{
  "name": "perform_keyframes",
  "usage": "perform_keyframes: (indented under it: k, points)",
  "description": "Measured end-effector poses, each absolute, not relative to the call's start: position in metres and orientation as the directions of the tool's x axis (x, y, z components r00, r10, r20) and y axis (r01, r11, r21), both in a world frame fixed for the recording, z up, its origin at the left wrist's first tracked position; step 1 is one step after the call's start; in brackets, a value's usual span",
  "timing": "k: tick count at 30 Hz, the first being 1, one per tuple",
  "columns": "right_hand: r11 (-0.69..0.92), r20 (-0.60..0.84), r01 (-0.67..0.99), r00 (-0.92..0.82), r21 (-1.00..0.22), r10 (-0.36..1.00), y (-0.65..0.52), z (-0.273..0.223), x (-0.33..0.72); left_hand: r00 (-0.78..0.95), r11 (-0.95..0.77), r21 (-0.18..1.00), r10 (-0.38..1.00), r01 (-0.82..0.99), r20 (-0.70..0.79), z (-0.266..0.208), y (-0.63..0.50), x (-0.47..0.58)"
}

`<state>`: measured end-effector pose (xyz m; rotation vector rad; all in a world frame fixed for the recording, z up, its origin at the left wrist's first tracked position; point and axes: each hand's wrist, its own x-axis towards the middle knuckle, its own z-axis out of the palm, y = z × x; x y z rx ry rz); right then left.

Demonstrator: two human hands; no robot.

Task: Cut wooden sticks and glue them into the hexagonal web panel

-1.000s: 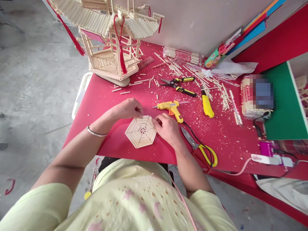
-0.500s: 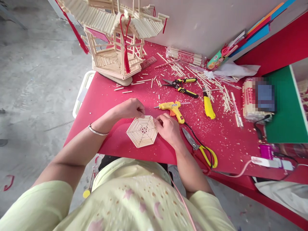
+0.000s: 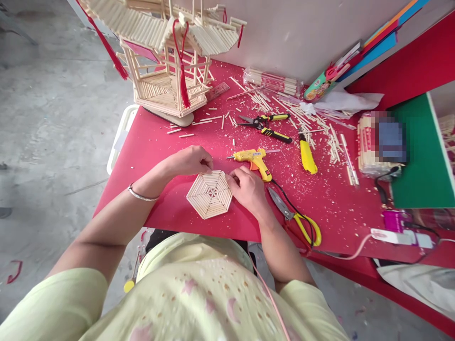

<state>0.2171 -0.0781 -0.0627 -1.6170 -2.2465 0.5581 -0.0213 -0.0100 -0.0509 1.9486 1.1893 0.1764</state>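
A hexagonal panel of thin wooden sticks (image 3: 209, 201) lies on the red table near its front edge, its sticks set in rings around a small star-shaped centre. My left hand (image 3: 192, 160) is closed, fingertips pinched at the panel's upper edge. On the opposite side, my right hand (image 3: 249, 189) has thumb and fingers pressed together at the upper right edge. Just beyond my right hand rests a yellow glue gun (image 3: 256, 160), nozzle toward the left. Large scissors with yellow handles (image 3: 296, 218) lie to the right of my right wrist.
A stick-built pavilion model (image 3: 170, 90) with red tassels stands at the back left. Black-and-yellow cutting pliers (image 3: 265, 125), a yellow utility knife (image 3: 307, 154) and loose sticks (image 3: 302, 113) lie behind the glue gun. A white power strip (image 3: 391, 236) sits at the right.
The view has shifted very slightly. Both hands keep their places at the hexagonal panel, with no other visible difference.
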Motion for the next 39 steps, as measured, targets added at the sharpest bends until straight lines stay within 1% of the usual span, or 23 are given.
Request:
perform_keyframes:
  k: [14,20,23,33,39]
  points:
    - [0.289,0.027,0.831,-0.314,-0.475,0.949,-0.078,-0.063,0.217,0.531,-0.259,0.632,0.797,0.731,-0.287,-0.048,-0.015,-0.02]
    - [0.285,0.021,0.836,-0.312,-0.469,0.95,-0.079,-0.062,0.217,0.549,-0.317,0.612,0.803,0.725,-0.234,-0.047,-0.019,-0.017]
    - [0.285,0.023,0.833,-0.312,-0.474,0.95,-0.079,-0.063,0.217,0.543,-0.32,0.603,0.808,0.731,-0.229,-0.047,-0.02,-0.017]
    - [0.289,0.025,0.841,-0.313,-0.458,0.949,-0.079,-0.062,0.216,0.535,-0.277,0.627,0.801,0.728,-0.267,-0.048,-0.018,-0.019]
    - [0.294,0.029,0.841,-0.316,-0.454,0.948,-0.079,-0.063,0.216,0.538,-0.269,0.651,0.804,0.71,-0.254,-0.048,-0.018,-0.019]
